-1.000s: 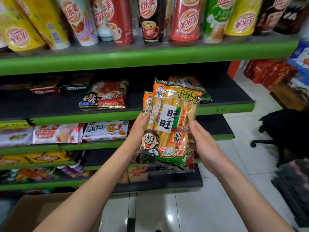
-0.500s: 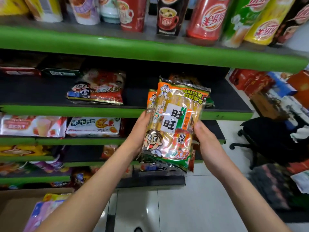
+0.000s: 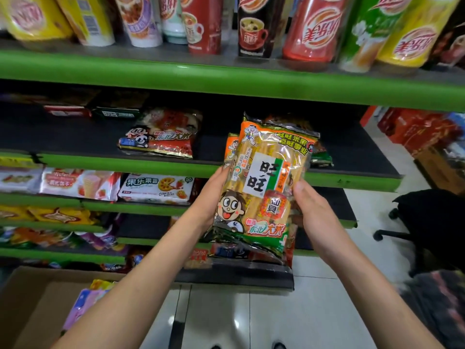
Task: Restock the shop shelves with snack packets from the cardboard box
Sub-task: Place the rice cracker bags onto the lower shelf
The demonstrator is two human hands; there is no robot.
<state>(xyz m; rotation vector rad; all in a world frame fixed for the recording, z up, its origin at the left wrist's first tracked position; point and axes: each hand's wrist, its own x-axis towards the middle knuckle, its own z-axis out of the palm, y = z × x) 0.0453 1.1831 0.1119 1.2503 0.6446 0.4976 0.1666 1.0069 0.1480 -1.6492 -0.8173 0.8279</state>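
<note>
We're holding a stack of rice cracker packets [image 3: 261,187] up in front of the shelves, and there's plenty we're not seeing. Our left hand [image 3: 214,197] is mostly tucked behind the stack's left edge, fingers out of sight; our right hand [image 3: 312,210] is pressing flat against the right edge, thumb on the front, the rest hidden behind. Both hands are clamping the stack between them. We're counting at least two packets, since a second orange edge is peeking out at the upper left, but how many sit behind we can't tell. The stack is also covering part of another green packet [image 3: 320,157] lying on the black shelf [image 3: 352,152] behind.

The stack's long axis is running nearly upright, top leaning slightly right and away from us toward that shelf, printed face turned to us, crimped bottom seam hanging lowest.

Down at the lower left the cardboard box [image 3: 27,311] is getting cut off by the frame, with pastel packets [image 3: 83,306] showing inside, blurred. A red packet [image 3: 161,137] is lying flat on the same shelf, to the left.
</note>
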